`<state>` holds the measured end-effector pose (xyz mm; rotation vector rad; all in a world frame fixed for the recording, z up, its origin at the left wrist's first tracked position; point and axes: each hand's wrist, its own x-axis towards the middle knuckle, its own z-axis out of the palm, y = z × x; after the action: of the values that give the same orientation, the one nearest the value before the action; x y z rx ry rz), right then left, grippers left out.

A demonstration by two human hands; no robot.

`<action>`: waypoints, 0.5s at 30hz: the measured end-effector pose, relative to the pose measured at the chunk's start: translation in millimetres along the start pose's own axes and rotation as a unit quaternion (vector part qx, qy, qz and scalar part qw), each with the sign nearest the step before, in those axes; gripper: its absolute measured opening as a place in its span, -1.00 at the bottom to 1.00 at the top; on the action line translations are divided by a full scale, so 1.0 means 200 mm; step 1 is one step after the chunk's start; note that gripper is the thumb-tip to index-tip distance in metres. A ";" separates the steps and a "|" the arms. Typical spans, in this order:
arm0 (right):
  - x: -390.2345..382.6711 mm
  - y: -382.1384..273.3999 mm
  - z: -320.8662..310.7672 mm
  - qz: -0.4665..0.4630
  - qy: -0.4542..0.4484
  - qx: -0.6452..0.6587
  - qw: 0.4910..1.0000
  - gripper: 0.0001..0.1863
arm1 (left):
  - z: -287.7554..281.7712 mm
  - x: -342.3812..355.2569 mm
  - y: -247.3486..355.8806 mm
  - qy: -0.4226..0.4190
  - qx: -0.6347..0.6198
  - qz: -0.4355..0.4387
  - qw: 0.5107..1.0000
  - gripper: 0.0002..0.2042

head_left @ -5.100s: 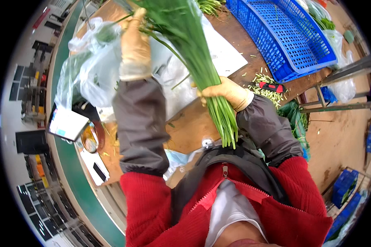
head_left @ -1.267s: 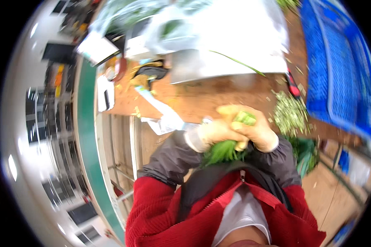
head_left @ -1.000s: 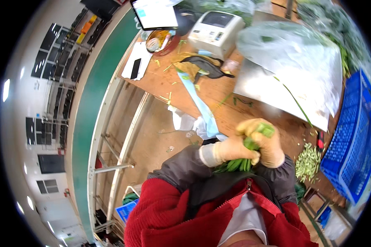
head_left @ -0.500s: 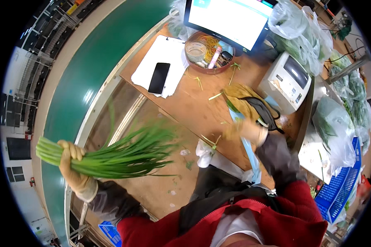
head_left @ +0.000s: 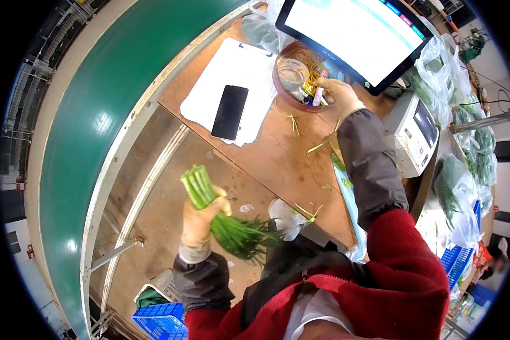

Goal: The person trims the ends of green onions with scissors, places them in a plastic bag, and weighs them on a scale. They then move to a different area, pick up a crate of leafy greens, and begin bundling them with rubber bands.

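At the far left, a green conveyor belt [head_left: 105, 113] curves down beside a pale metal frame [head_left: 119, 153]. Low beside the frame, a blue crate [head_left: 161, 322] sits with a pale crate [head_left: 167, 283] just behind it, some dark green material between them.

The left hand [head_left: 200, 224], in a pale yellow glove, is closed around a bunch of green stalks [head_left: 235, 235], its fingers wrapped about the stalks near their cut ends. The bunch is in the air above the floor [head_left: 178, 175], off the near edge of the worktop [head_left: 266, 161]; its thick ends point up and away from the person, and its thin leaves trail to the right toward the dark apron.

On the worktop, a black phone [head_left: 230, 112] lies on white papers [head_left: 201, 85]. Right of these stands a round reddish-brown bowl [head_left: 277, 85] holding a tape roll [head_left: 292, 73], thin yellow-brown bands [head_left: 307, 58] and small items.

The right hand [head_left: 330, 89], gloved alike, is over the bowl's right side with fingers bent and partly curled; whether it has hold of anything cannot be told. A lit monitor [head_left: 357, 39] stands behind it, and a pale blue strip [head_left: 350, 204] runs along the worktop, partly under the right sleeve [head_left: 371, 164].

Farther right are a white printer-like machine [head_left: 411, 136], clear bags of greens [head_left: 459, 192] and another blue crate [head_left: 456, 263].
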<state>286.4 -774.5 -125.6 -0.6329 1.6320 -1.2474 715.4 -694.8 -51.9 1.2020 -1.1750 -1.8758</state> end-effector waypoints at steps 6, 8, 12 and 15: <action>-0.76 -0.27 0.22 0.004 -0.191 0.041 0.981 -0.82 | 0.39 0.20 -0.02 -0.122 -0.189 0.008 0.974 -0.82; -0.94 -0.21 0.31 -0.065 -0.158 -0.022 0.985 -0.81 | 0.52 0.24 0.00 -0.199 -0.210 -0.017 0.957 -0.82; -1.10 -0.16 0.19 -0.072 -0.066 -0.007 0.995 -0.79 | 0.66 0.21 0.00 -0.358 -0.240 0.008 0.902 -0.80; -1.19 -0.13 0.02 0.026 -0.084 0.076 0.993 -0.77 | 0.78 0.17 0.00 -0.411 -0.220 0.050 0.883 -0.79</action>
<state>384.2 -586.9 -12.6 -0.5801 1.3918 -1.2323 559.0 -669.4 -34.3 0.0560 -1.0639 -2.4713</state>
